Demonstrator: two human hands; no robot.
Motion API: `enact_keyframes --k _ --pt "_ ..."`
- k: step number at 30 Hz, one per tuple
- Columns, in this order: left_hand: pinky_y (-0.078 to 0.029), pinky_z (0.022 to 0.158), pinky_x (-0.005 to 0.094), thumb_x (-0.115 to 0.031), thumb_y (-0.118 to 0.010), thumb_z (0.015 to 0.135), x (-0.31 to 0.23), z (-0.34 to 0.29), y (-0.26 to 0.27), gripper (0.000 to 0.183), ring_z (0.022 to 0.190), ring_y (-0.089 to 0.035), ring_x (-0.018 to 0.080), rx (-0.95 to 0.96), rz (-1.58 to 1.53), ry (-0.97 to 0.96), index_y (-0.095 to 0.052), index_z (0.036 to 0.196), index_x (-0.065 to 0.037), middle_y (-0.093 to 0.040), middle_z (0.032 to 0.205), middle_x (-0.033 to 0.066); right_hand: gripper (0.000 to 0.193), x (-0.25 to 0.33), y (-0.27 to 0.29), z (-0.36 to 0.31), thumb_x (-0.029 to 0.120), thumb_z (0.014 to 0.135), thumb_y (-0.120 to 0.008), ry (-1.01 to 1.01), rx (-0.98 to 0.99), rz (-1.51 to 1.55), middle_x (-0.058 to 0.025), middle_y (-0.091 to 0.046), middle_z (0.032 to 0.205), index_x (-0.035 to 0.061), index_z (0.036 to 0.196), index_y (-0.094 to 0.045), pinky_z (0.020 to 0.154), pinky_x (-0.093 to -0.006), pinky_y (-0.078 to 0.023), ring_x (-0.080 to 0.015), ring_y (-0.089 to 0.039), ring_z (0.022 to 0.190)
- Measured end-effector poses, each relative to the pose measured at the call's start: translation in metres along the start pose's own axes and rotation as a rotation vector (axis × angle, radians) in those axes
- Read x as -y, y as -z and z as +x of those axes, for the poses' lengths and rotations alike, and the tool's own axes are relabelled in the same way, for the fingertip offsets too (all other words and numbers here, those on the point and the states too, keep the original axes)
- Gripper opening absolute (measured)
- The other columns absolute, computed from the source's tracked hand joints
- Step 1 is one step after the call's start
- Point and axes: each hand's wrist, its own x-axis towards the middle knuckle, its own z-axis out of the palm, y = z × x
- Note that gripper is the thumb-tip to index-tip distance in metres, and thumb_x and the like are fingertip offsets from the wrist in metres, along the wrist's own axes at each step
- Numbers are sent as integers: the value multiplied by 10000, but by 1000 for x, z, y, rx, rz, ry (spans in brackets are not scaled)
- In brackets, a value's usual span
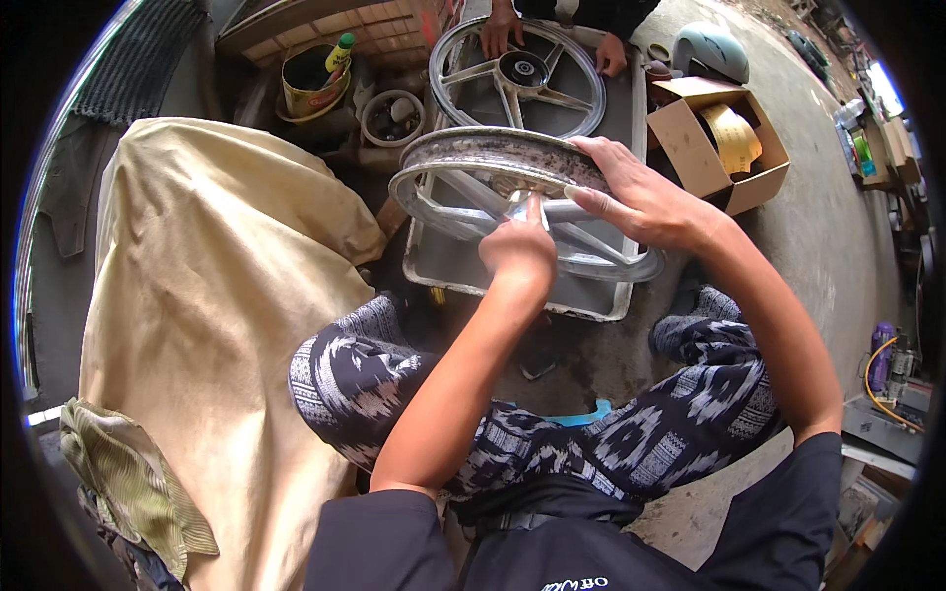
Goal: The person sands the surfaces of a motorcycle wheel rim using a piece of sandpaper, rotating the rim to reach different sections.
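A silver spoked motorcycle wheel (463, 148), its rim stained with dark grime, is tilted in front of me above a grey tray (581, 313). My right hand (641, 197) grips the rim at the right, thumb on the near edge and fingers over the far side. At the hub, my left hand (519, 251) is closed with one finger pointing up into the wheel. Something pale shows beside that finger, too small to name. Just beyond, a second silver wheel (522, 69) lies on the tray, with another person's hand (503, 32) on it.
An open cardboard box (680, 128) holding a roll of yellow sandpaper (731, 138) stands at the right, a grey helmet (709, 51) behind it. A bucket (310, 94) with a green-capped bottle (340, 51) and a small tub (392, 118) sit at the left. A beige cover (217, 295) drapes a large object.
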Motion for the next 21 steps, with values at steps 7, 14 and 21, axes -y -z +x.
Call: enact_keyframes --k 7,14,21 --pt "-522 955 422 -209 -472 945 6 3 8 648 1146 -666 290 77 -69 53 -308 1572 -193 -673 1255 144 906 2 0 1 633 949 -518 17 16 -25 -291 -401 1462 -70 1477 -298 1179 -443 -289 -387 -348 1418" --pt "-543 888 392 -255 -416 1000 6 5 1 517 1071 -706 264 -14 -12 -15 -414 1499 -119 -711 1183 105 817 1 0 2 563 949 -572 53 5 -60 -304 -443 1396 -47 1430 -316 1137 -469 -336 -430 -406 1349" --pt "-509 977 441 -256 -478 940 -1 10 2 605 1134 -662 343 21 -119 65 -380 1525 -135 -674 1205 204 709 -2 -3 2 323 897 -682 129 -38 -12 -314 -498 1301 -30 1407 -336 1068 -491 -392 -462 -481 1248"
